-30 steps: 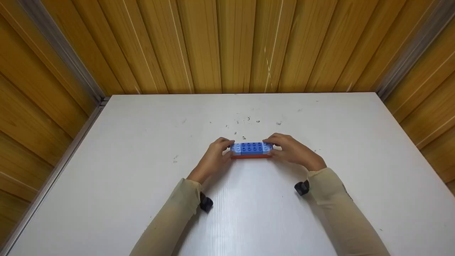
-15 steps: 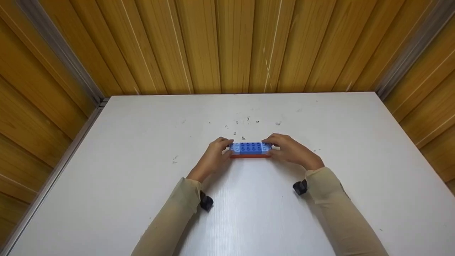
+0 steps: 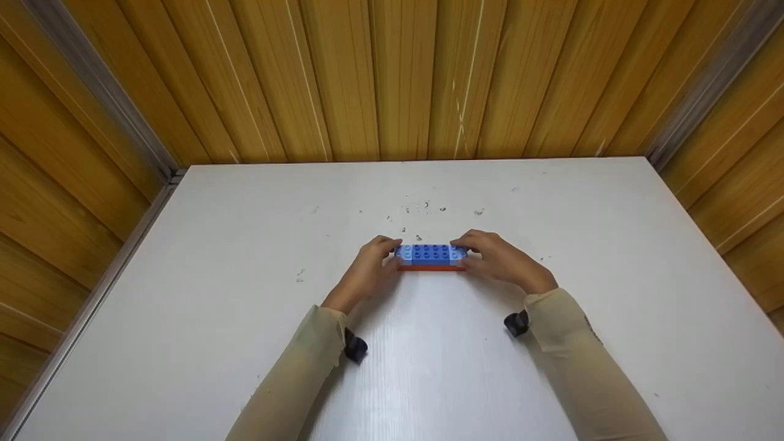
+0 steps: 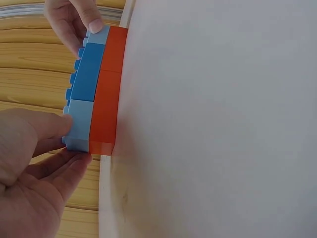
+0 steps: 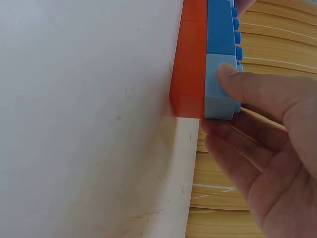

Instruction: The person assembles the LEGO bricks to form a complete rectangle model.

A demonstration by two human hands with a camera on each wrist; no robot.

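Observation:
A row of building bricks sits on the white table in the head view. Its upper layer has a darker blue brick (image 3: 430,254) in the middle, with a light blue brick (image 4: 80,126) at the left end and another light blue brick (image 5: 216,101) at the right. Beneath them lie two orange-red bricks (image 4: 105,106), meeting at a thin seam. My left hand (image 3: 369,264) pinches the left light blue brick between thumb and fingers. At the other end, my right hand (image 3: 503,260) pinches the right one. The fingers hide parts of both end bricks.
The white table (image 3: 202,275) carries small dark scuff marks beyond the bricks. A yellow wood-patterned wall (image 3: 404,79) rises behind it, with metal posts at the corners. A black wrist camera (image 3: 355,346) hangs at the left sleeve, another black camera (image 3: 516,324) at the right.

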